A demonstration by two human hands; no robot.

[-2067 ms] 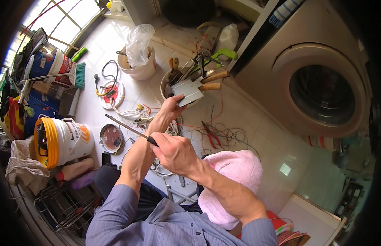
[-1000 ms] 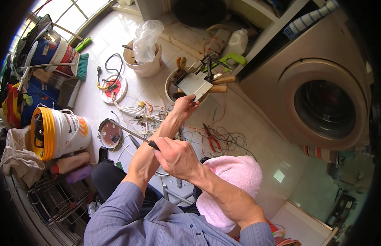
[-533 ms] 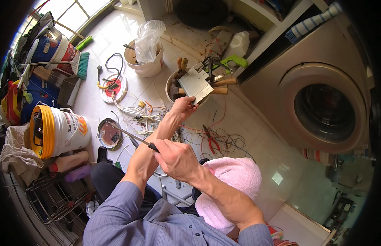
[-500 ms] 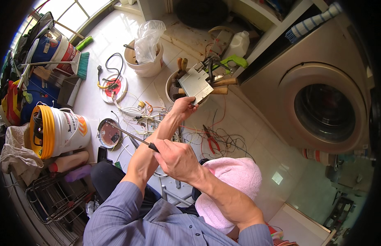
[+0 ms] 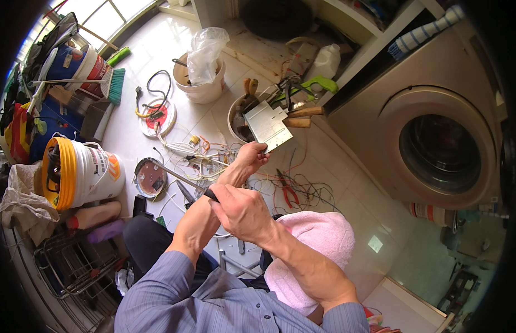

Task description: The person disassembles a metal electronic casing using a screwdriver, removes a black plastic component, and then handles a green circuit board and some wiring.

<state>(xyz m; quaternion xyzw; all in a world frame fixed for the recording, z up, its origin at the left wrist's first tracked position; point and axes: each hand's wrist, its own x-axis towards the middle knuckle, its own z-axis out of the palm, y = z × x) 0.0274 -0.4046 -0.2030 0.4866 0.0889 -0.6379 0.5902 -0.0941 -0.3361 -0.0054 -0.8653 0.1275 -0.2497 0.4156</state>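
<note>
Hands work above a tiled floor (image 5: 174,50) strewn with wires (image 5: 208,158). The left hand (image 5: 251,157) reaches forward and pinches the lower edge of a grey metal plate (image 5: 267,125), thumb and fingers clamped on it, so the plate stands tilted in the air in front of a tub of tools (image 5: 242,114). The right hand (image 5: 241,211) crosses over the left forearm, closed in a fist around the dark handle of a screwdriver (image 5: 183,180); the thin shaft points left toward a round disc (image 5: 149,177) on the floor. Red-handled pliers (image 5: 288,190) lie among the wires just right of the left hand. A pink cushion (image 5: 316,250) sits under the right forearm. A white bucket with a yellow rim (image 5: 80,173) lies on its side at left, and a washing machine (image 5: 441,147) stands at right.
</note>
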